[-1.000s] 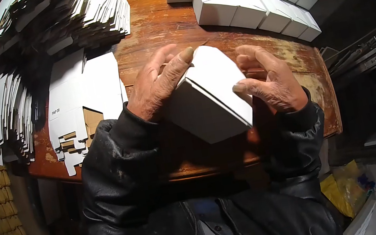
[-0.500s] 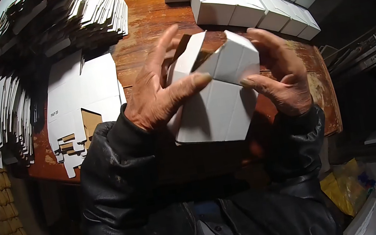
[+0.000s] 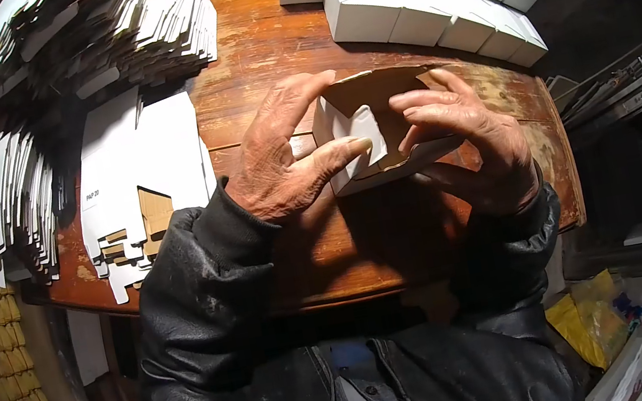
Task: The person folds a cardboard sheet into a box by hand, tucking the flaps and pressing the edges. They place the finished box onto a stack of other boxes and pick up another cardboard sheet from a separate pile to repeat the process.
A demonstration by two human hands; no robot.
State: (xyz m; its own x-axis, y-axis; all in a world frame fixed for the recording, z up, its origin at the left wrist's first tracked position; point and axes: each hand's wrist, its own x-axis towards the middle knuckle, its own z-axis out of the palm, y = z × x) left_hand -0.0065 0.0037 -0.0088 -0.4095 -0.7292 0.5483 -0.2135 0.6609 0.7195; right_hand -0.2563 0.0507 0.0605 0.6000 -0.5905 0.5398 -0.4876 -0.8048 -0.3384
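A white cardboard box (image 3: 364,181) with a brown inside stands on the wooden table, its open top facing up. My left hand (image 3: 279,152) grips the box's left side, fingers at the far corner and thumb over a small white flap (image 3: 365,132). At the right part of the opening is my right hand (image 3: 470,129), its fingers spread and some reaching over the inside. Its thumb is partly hidden low beside the box.
Two rows of closed white boxes (image 3: 408,12) stand at the back right of the table (image 3: 259,32). Flat cardboard blanks (image 3: 135,155) lie on the left, with more stacks (image 3: 164,23) behind. A yellow bag (image 3: 584,326) is at lower right.
The box has turned from being held up with its closed side showing to standing with its opening upward. My right hand has loosened and spread its fingers.
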